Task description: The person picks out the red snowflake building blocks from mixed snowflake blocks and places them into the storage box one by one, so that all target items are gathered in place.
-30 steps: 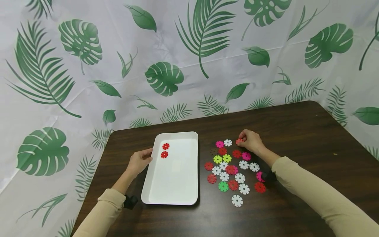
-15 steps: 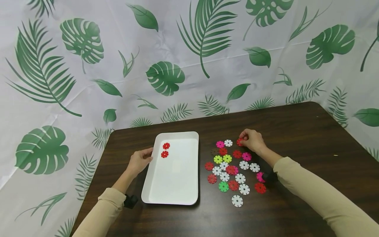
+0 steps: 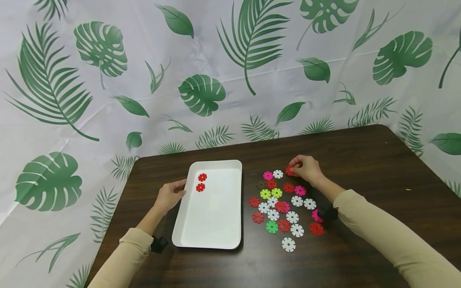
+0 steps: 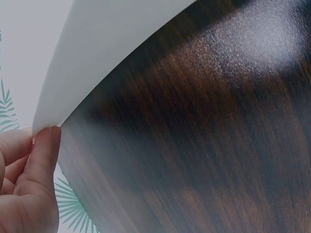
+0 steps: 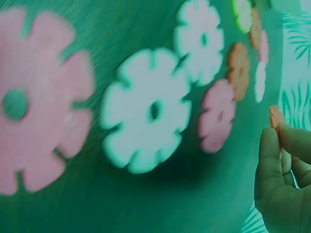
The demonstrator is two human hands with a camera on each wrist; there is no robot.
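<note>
A notched red disc (image 3: 289, 171) has shifted slightly, pinched by the right hand (image 3: 307, 169), the left hand (image 3: 169, 197) pinching a smooth tray (image 3: 212, 224).

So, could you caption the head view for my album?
Right hand pinches a red disc; left hand holds a white tray.

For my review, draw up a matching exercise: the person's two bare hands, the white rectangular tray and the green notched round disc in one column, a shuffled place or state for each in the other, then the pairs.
1. Bare left hand
2. Bare right hand
3. White rectangular tray
4. Green notched round disc

A. Lies among scattered notched discs on the dark wood-grain table
B. Pinches a red notched round disc
C. Grips the tray's edge
D. Bears two red discs near its far end

Pairs: 1-C; 2-B; 3-D; 4-A
</note>
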